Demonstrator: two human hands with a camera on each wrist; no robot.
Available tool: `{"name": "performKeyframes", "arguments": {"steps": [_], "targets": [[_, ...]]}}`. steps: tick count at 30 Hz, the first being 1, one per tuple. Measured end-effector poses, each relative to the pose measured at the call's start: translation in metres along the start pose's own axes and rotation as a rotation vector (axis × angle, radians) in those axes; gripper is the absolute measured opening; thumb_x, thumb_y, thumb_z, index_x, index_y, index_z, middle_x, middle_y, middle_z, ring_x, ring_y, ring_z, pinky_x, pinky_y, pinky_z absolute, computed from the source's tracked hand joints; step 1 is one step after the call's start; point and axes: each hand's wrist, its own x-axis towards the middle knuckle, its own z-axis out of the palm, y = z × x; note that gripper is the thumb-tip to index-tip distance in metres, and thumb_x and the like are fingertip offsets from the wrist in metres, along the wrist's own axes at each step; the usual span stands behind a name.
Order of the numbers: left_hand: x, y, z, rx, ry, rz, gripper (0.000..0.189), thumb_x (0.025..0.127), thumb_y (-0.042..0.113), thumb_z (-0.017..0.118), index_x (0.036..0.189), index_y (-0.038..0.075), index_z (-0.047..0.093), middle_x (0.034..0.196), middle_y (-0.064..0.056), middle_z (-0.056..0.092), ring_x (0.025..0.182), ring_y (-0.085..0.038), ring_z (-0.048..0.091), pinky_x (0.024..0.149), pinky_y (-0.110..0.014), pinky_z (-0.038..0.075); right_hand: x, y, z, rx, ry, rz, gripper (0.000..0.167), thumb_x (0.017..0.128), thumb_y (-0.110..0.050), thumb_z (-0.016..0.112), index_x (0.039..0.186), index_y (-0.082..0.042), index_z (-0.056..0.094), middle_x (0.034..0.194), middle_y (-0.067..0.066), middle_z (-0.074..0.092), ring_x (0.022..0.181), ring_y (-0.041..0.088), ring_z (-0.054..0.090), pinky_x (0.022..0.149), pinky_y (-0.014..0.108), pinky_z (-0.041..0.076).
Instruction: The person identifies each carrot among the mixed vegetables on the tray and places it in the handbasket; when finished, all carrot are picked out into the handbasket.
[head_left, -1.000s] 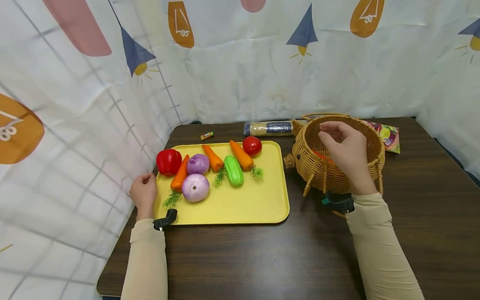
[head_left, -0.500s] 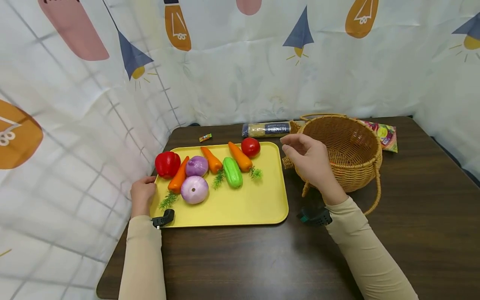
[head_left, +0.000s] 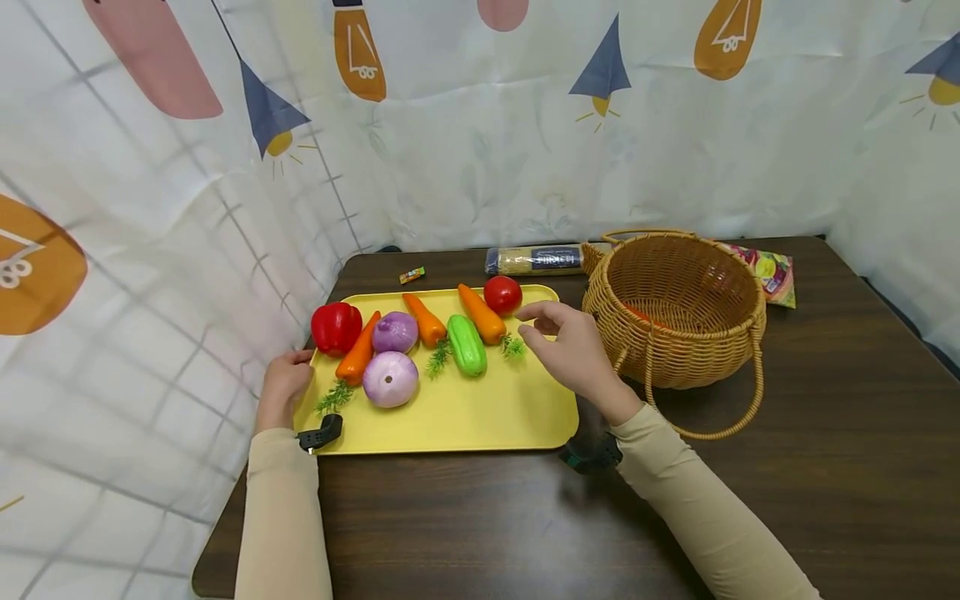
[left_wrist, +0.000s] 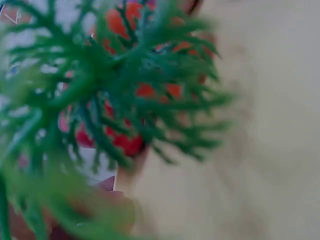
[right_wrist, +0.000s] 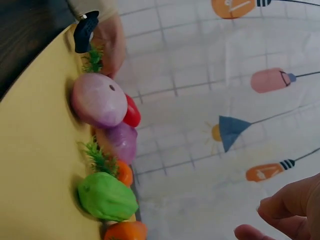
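Observation:
My left hand (head_left: pixel 283 382) grips the left edge of a yellow tray (head_left: pixel 480 421), beside a red bell pepper (head_left: pixel 336 328). Blurred green carrot leaves (left_wrist: pixel 115 75) cover much of the left wrist view. My right hand (head_left: pixel 566 346) is over the tray's right side, thumb and fingers bent apart, holding nothing. Nearest to it are a tomato (head_left: pixel 502 295) and a carrot (head_left: pixel 482 313) with leafy tops. A green cucumber-like vegetable (head_left: pixel 467 345), two more carrots (head_left: pixel 424 320) and two purple onions (head_left: pixel 391 379) lie further left.
An animal-shaped wicker basket (head_left: pixel 682 354) stands right of the tray, its handle hanging forward; something orange-red shows inside. Behind are a pasta packet (head_left: pixel 536 260), a colourful bag (head_left: pixel 776 275) and a small wrapped sweet (head_left: pixel 412 275). A patterned curtain (head_left: pixel 480 150) encloses the dark table (head_left: pixel 465 525).
My right hand has moved left from over the basket to above the tray's right side. My left hand has closed in on the tray's left edge. The basket's handle has swung forward.

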Motion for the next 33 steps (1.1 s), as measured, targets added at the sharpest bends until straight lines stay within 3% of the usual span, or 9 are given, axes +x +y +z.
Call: {"name": "performKeyframes", "arguments": {"steps": [5,14,22,33], "targets": [[-0.002,-0.003,0.004,-0.002,0.026,0.027,0.055,0.089,0.004,0.036,0.143,-0.006,0.043,0.145,-0.029,0.040,0.118,-0.036,0.042,0.087,-0.031,0.034,0.004,0.009,0.018,0.004,-0.009,0.031,0.019,0.090,-0.010,0.067,0.108,-0.008,0.072,0.104,0.006,0.070,0.091,0.022,0.063,0.087,0.044,0.053],[0.003,-0.007,0.006,0.030,0.125,0.030,0.054,0.088,0.008,0.037,0.139,0.000,0.053,0.142,-0.025,0.047,0.119,-0.038,0.045,0.083,-0.033,0.036,0.016,0.013,0.045,0.007,0.044,0.076,0.020,0.086,-0.013,0.072,0.106,-0.007,0.072,0.107,0.009,0.069,0.097,0.034,0.063,0.087,0.044,0.053],[0.003,-0.011,0.009,0.048,0.167,0.034,0.049,0.092,0.015,0.039,0.137,0.002,0.056,0.141,-0.023,0.050,0.120,-0.039,0.047,0.089,-0.040,0.037,0.033,0.032,0.063,-0.047,0.067,0.202,0.025,0.085,-0.018,0.073,0.108,-0.007,0.073,0.109,0.005,0.069,0.099,0.032,0.059,0.085,0.039,0.048],[0.001,-0.014,0.010,0.054,0.187,0.059,0.048,0.098,0.023,0.037,0.136,0.001,0.056,0.140,-0.024,0.050,0.126,-0.041,0.045,0.101,-0.049,0.035,0.043,0.044,0.078,0.004,0.139,0.291,0.026,0.084,-0.021,0.076,0.106,-0.006,0.073,0.104,0.007,0.072,0.092,0.026,0.060,0.083,0.037,0.048]]}}
